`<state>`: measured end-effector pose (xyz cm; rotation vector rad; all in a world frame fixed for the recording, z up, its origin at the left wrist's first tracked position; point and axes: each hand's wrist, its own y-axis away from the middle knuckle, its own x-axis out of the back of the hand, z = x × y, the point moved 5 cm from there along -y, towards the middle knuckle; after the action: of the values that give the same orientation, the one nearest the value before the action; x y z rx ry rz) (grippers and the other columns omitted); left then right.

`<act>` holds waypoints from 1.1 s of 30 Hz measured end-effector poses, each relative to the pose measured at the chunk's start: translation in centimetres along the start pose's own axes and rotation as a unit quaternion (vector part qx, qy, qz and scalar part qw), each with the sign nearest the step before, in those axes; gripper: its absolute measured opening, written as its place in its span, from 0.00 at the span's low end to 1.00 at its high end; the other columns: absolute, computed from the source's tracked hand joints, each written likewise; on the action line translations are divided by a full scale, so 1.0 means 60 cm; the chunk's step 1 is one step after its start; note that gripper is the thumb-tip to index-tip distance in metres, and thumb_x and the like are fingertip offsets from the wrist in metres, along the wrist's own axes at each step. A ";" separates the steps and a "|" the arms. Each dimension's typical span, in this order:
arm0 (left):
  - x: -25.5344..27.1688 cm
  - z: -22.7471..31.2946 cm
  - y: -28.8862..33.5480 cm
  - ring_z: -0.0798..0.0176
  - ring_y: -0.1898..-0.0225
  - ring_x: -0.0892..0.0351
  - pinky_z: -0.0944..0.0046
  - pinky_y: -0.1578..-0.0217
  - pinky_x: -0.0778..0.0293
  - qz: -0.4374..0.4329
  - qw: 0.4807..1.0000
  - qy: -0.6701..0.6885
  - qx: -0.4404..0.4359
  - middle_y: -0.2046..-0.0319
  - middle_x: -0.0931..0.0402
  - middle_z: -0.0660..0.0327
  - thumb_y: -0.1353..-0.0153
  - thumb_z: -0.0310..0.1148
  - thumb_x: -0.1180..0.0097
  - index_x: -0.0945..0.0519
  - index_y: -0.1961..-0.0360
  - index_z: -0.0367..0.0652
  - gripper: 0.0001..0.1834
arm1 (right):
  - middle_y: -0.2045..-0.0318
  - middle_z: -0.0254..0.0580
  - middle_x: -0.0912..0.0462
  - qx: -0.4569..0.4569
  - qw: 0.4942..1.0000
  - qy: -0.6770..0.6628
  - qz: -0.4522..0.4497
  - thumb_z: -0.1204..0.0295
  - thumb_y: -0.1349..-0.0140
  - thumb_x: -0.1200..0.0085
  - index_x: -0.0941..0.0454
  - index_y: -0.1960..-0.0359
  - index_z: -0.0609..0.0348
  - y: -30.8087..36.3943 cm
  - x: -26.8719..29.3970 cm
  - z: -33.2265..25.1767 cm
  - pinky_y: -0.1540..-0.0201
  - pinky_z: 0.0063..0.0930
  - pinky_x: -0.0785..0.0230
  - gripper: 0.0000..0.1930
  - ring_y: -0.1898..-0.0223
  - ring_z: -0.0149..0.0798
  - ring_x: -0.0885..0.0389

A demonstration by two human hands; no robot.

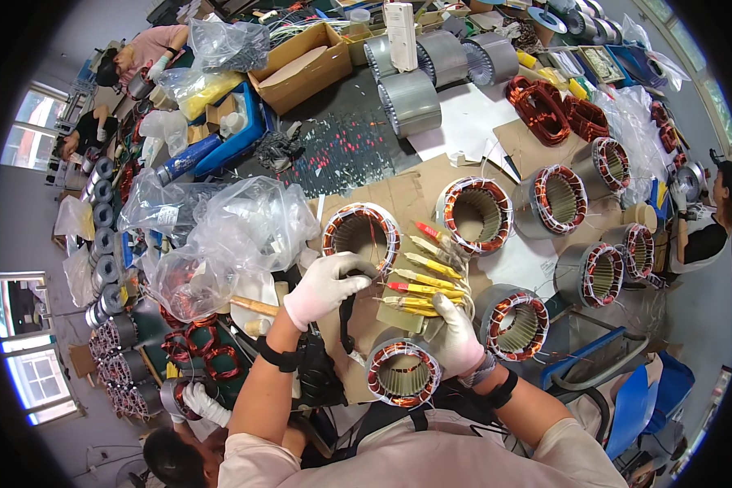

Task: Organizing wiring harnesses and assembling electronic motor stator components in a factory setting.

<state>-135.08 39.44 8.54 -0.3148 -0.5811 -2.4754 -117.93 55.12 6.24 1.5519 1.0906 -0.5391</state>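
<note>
My right hand [455, 335], in a white glove, is closed round the lower end of a fanned bundle of wire leads [424, 287]. Most leads have yellow sleeves; a few are red-tipped. My left hand [325, 289], gloved with grey fingertips, curls its thumb and fingers together at the near rim of a motor stator [328, 241] with copper windings laced in white cord. What those fingers pinch, if anything, is too small to make out. Just below the bundle, close to my body, stands another wound stator [404, 376].
More wound stators [473, 215] stand on the cardboard-covered bench to the right. Bare metal cores [409, 104] and copper coils [538, 110] lie at the back. Clear plastic bags [248, 224] and a blue bin [248, 130] are left. Several co-workers [150, 49] sit around.
</note>
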 end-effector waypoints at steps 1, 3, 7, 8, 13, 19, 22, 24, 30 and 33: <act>-0.003 -0.007 -0.001 0.62 0.55 0.16 0.61 0.49 0.22 -0.004 1.000 -0.008 0.007 0.58 0.15 0.56 0.36 0.30 0.39 0.15 0.50 0.34 0.15 | 0.32 0.44 0.25 -0.010 1.000 -0.003 0.001 0.61 0.21 0.50 0.36 0.26 0.58 0.000 0.008 0.000 0.30 0.45 0.31 0.27 0.32 0.43 0.25; -0.007 -0.008 -0.006 0.60 0.58 0.15 0.61 0.52 0.21 0.010 0.998 -0.068 -0.003 0.61 0.15 0.55 0.36 0.31 0.39 0.13 0.55 0.35 0.13 | 0.32 0.44 0.25 -0.017 1.000 0.013 -0.003 0.61 0.21 0.51 0.37 0.26 0.58 0.002 0.012 -0.006 0.29 0.45 0.32 0.27 0.32 0.42 0.25; -0.020 -0.015 -0.024 0.61 0.61 0.15 0.61 0.55 0.21 0.035 0.996 -0.081 -0.031 0.64 0.16 0.54 0.37 0.31 0.39 0.14 0.58 0.35 0.12 | 0.32 0.44 0.25 0.019 0.999 0.034 0.001 0.60 0.21 0.50 0.36 0.26 0.59 0.000 0.016 -0.010 0.28 0.43 0.33 0.28 0.33 0.42 0.24; -0.021 -0.016 -0.025 0.61 0.61 0.15 0.61 0.55 0.21 0.037 0.995 -0.082 -0.031 0.64 0.16 0.54 0.37 0.31 0.39 0.14 0.58 0.35 0.12 | 0.32 0.44 0.25 0.019 0.999 0.035 -0.001 0.60 0.21 0.50 0.36 0.26 0.59 0.000 0.016 -0.010 0.28 0.43 0.33 0.28 0.33 0.42 0.24; -0.017 -0.023 -0.042 0.63 0.63 0.15 0.61 0.57 0.21 -0.013 0.995 -0.096 -0.022 0.65 0.14 0.56 0.36 0.31 0.37 0.13 0.57 0.35 0.11 | 0.32 0.44 0.24 0.002 0.999 0.039 -0.008 0.58 0.22 0.49 0.36 0.26 0.60 0.000 0.025 0.004 0.28 0.43 0.33 0.29 0.33 0.42 0.24; -0.010 -0.011 -0.033 0.66 0.60 0.15 0.62 0.54 0.20 -0.023 0.998 -0.051 0.005 0.63 0.13 0.56 0.36 0.29 0.37 0.13 0.55 0.35 0.12 | 0.32 0.44 0.24 0.011 0.997 0.073 -0.022 0.56 0.22 0.49 0.36 0.26 0.59 0.003 0.023 -0.001 0.29 0.44 0.32 0.30 0.33 0.42 0.24; -0.012 -0.006 -0.015 0.64 0.57 0.14 0.62 0.51 0.20 -0.002 0.999 -0.048 -0.006 0.59 0.12 0.55 0.36 0.29 0.38 0.13 0.52 0.35 0.13 | 0.32 0.44 0.24 0.035 0.997 0.066 -0.011 0.54 0.22 0.49 0.36 0.25 0.59 -0.007 0.042 0.004 0.29 0.44 0.32 0.31 0.33 0.42 0.24; -0.007 -0.004 -0.002 0.63 0.56 0.14 0.61 0.50 0.20 0.062 0.996 -0.065 -0.022 0.57 0.12 0.55 0.35 0.32 0.40 0.13 0.52 0.35 0.14 | 0.32 0.43 0.24 0.017 0.998 0.056 -0.008 0.54 0.21 0.50 0.36 0.26 0.58 -0.003 0.051 0.004 0.30 0.44 0.31 0.30 0.33 0.42 0.24; -0.014 -0.002 -0.031 0.64 0.57 0.17 0.60 0.50 0.22 0.009 0.999 -0.038 -0.018 0.57 0.14 0.56 0.29 0.34 0.50 0.15 0.46 0.37 0.18 | 0.32 0.42 0.24 0.015 0.998 0.062 -0.005 0.54 0.21 0.50 0.36 0.26 0.56 -0.003 0.040 0.006 0.31 0.43 0.31 0.30 0.33 0.41 0.24; -0.015 -0.013 -0.057 0.65 0.57 0.18 0.61 0.49 0.23 -0.024 0.998 -0.032 -0.046 0.57 0.14 0.56 0.28 0.32 0.53 0.17 0.43 0.36 0.19 | 0.32 0.42 0.24 0.008 0.998 0.067 -0.005 0.55 0.21 0.51 0.36 0.26 0.57 -0.001 0.044 0.007 0.31 0.42 0.30 0.29 0.34 0.41 0.24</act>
<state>-136.38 42.04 6.43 -0.4212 -0.5065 -2.5511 -116.65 55.63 3.97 1.6157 1.1984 -0.4569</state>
